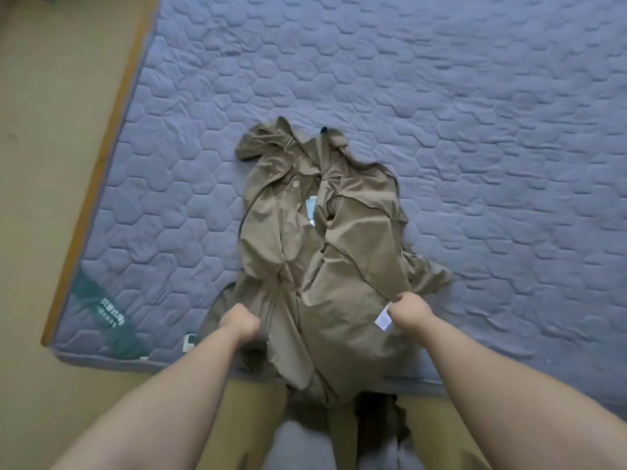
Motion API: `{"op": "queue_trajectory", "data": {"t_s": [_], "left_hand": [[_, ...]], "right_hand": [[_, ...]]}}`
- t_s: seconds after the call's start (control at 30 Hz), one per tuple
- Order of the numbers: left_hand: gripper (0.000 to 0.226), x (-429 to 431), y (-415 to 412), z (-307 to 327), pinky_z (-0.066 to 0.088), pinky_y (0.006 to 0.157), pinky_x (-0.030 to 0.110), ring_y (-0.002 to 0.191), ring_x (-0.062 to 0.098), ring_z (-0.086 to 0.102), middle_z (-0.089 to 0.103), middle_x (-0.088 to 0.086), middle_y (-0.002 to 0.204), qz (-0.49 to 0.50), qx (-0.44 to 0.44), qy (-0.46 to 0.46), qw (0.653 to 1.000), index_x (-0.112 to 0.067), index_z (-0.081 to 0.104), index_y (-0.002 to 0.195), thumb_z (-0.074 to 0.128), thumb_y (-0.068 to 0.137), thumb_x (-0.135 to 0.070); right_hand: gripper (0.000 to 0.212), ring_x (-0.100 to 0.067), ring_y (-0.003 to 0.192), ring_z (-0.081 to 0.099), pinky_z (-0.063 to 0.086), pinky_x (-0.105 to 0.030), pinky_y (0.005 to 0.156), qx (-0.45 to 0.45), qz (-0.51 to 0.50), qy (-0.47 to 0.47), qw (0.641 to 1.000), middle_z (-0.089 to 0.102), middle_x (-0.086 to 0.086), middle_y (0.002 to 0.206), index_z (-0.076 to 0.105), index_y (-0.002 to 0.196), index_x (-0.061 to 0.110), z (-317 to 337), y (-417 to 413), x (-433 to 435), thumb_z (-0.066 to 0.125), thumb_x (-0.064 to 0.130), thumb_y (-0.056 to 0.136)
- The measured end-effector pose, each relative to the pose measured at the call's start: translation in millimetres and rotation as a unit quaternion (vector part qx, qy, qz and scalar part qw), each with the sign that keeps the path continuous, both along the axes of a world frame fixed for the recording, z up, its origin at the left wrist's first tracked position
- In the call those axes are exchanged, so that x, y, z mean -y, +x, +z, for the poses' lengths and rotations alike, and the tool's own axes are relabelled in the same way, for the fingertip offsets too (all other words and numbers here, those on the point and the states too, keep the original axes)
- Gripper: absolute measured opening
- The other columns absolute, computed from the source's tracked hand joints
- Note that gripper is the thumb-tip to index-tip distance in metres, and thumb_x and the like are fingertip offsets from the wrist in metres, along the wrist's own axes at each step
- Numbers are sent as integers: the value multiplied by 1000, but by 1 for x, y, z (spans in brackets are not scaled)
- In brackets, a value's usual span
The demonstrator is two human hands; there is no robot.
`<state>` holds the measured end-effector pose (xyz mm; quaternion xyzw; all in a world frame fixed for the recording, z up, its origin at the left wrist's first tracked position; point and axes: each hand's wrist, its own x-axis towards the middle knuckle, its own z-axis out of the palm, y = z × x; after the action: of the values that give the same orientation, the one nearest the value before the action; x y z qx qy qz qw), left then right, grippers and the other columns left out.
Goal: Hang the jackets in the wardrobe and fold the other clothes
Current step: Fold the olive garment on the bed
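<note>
Free: you have open quilted mattress (475, 113) right of and beyond the khaki garment (305, 239), plus a narrower strip on its left | Blocked: the crumpled garment fills the middle and drapes over the near edge | Edge: a wooden strip (101, 157) borders the mattress's left side, floor (44, 164) past it

A mattress (458, 137) in a grey-blue cover, quilted in a honeycomb of hexagons and lightly creased, fills most of the frame from the top edge to the lower right. An orange-tan border strip (101, 171) runs down its left side, slanting toward the lower left. A green printed patch (101, 310) with pale characters marks the mattress's lower left corner. Plain beige floor (44, 130) takes the left of the frame. The light is soft and even.
</note>
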<state>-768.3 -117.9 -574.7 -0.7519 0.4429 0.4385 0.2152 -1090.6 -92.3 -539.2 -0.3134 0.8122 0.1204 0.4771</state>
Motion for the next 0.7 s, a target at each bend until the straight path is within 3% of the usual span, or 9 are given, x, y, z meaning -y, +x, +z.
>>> {"op": "queue_trajectory", "data": {"t_s": [0.1,0.2,0.3,0.4,0.53,0.6,0.7], "left_hand": [[43,-9,7,-46,42,105,35,130,37,54,58,22,139,63,20,-12,998,-3,54,137,56,98,-20],[52,-15,22,-91,37,111,39,137,41,45,47,27,148,150,102,-34,983,3,43,144,52,101,-25],[62,-16,32,-125,36,113,48,137,47,43,44,30,148,268,165,-59,947,9,38,145,52,102,-33],[64,-18,40,-145,38,108,50,133,47,47,45,29,147,365,206,-85,904,5,40,144,52,101,-41],[66,-27,46,-166,48,103,49,121,45,56,55,26,138,415,163,-123,887,-1,46,140,69,89,-36],[57,-31,42,-168,53,100,52,111,44,61,62,25,127,441,107,-136,880,-2,53,133,67,81,-20],[42,-39,26,-162,57,93,54,99,43,67,69,26,107,433,50,-142,889,1,65,115,64,76,-14]], "right_hand": [[37,-33,129,54,44,-30,99,-23,-31,-18,999,58,-18,139,57,134,1,-51,-7,3,50,7,98],[40,-36,131,51,41,-33,99,-53,-161,-71,983,53,-20,142,51,137,6,-103,-15,8,51,12,98],[42,-40,131,46,37,-38,105,-123,-321,-126,930,41,-24,147,44,137,3,-142,-35,18,52,20,100],[64,-39,136,42,34,-41,111,-188,-409,-127,884,35,-22,152,36,143,2,-167,-68,26,62,34,95],[86,-35,126,55,47,-41,104,-100,-497,-153,848,51,-15,144,37,146,6,-196,-88,25,79,42,80],[76,-30,115,62,53,-45,99,-47,-552,-166,816,60,-10,131,46,141,5,-197,-85,24,81,35,80],[37,-29,90,70,58,-56,84,36,-602,-160,782,71,-11,102,66,118,1,-194,-77,23,75,15,85]]}}
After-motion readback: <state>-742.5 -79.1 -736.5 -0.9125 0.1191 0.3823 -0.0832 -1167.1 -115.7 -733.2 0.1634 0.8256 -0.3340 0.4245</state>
